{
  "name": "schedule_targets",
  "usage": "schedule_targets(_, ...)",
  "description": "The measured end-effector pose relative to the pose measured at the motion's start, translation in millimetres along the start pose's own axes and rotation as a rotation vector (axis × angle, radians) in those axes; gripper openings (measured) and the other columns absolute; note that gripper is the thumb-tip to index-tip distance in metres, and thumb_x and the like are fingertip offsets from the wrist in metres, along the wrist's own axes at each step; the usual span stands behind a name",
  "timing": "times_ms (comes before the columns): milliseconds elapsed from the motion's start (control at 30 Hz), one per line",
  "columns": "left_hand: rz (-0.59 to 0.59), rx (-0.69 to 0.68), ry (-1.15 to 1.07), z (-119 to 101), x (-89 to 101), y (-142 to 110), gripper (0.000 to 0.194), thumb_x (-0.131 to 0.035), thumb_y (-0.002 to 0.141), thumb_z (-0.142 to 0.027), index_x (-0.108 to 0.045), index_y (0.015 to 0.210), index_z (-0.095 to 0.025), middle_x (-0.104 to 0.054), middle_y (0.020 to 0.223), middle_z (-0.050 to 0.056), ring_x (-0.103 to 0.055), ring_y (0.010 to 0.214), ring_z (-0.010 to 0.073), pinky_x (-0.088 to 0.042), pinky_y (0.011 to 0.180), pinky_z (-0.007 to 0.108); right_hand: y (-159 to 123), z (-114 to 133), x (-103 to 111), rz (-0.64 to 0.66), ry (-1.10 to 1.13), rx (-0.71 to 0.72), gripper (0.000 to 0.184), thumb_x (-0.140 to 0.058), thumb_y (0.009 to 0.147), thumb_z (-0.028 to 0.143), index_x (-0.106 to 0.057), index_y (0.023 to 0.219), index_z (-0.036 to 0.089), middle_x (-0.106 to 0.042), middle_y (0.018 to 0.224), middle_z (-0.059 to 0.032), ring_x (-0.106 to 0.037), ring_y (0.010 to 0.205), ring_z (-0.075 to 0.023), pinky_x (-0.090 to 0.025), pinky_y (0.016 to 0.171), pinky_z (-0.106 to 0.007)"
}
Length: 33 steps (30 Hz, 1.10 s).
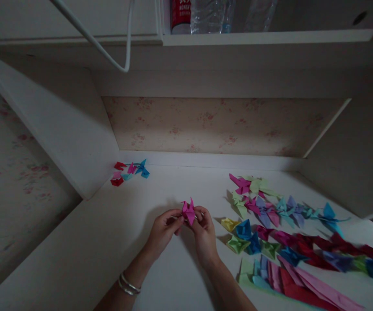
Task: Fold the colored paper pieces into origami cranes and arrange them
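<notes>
Between my two hands, over the middle of the white desk, is a small magenta folded paper figure [188,212] with pointed tips. My left hand [165,227] pinches its left side between thumb and fingers. On the opposite side, my right hand [204,231] grips it with the thumb in front and the fingers curled behind. The figure's exact kind is hard to make out at this size. Two silver bangles [129,285] circle my left wrist.
Several folded papers in pink, green, purple and blue [264,211] lie in rows at right, with boat-like pieces [238,244] nearer. Flat folded sheets [290,280] are at front right. A small paper cluster [129,171] lies back left. Bottles [207,16] stand on the shelf above; a white cable [108,56] hangs.
</notes>
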<state>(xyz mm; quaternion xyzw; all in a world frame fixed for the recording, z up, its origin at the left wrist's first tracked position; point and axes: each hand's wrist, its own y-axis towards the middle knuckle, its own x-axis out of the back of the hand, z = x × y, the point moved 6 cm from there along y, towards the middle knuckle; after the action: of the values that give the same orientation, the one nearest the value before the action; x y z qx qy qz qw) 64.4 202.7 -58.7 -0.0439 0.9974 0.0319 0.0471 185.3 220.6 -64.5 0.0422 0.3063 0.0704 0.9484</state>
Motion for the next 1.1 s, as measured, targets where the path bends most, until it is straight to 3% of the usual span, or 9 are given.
schedule_targets(567,0.01,0.035,0.002,-0.2,-0.2,0.0,0.036,-0.067,0.076,-0.039,-0.068,0.1,-0.013,-0.063,0.068,0.003,-0.049,0.055,0.0108,-0.039,0.051,0.022,-1.1,0.9,-2.6,0.014,-0.024,-0.006,0.024,-0.067,0.072,0.023,-0.053,0.092,0.022,-0.066,0.088,-0.0025,-0.062,0.075,-0.0165,-0.052,0.069,-0.032)
schedule_targets(867,0.021,0.025,0.005,0.8,-1.4,-0.5,0.035,-0.067,0.077,-0.036,-0.067,0.103,-0.013,-0.065,0.081,0.005,-0.048,0.056,0.0093,-0.038,0.05,0.021,-2.6,0.7,-5.2,0.047,-0.091,-0.003,0.022,-0.066,0.072,0.02,-0.058,0.093,0.022,-0.066,0.081,0.0001,-0.06,0.068,-0.0147,-0.051,0.064,-0.028)
schedule_targets(1100,0.024,0.017,0.047,3.1,-0.3,2.7,0.035,-0.064,0.077,-0.031,-0.067,0.106,-0.012,-0.06,0.07,0.002,-0.044,0.053,0.0087,-0.034,0.047,0.02,-1.4,-2.3,-2.2,0.037,-0.131,0.019,0.023,-0.066,0.072,0.019,-0.059,0.093,0.021,-0.067,0.087,-0.0019,-0.061,0.075,-0.0157,-0.049,0.069,-0.028)
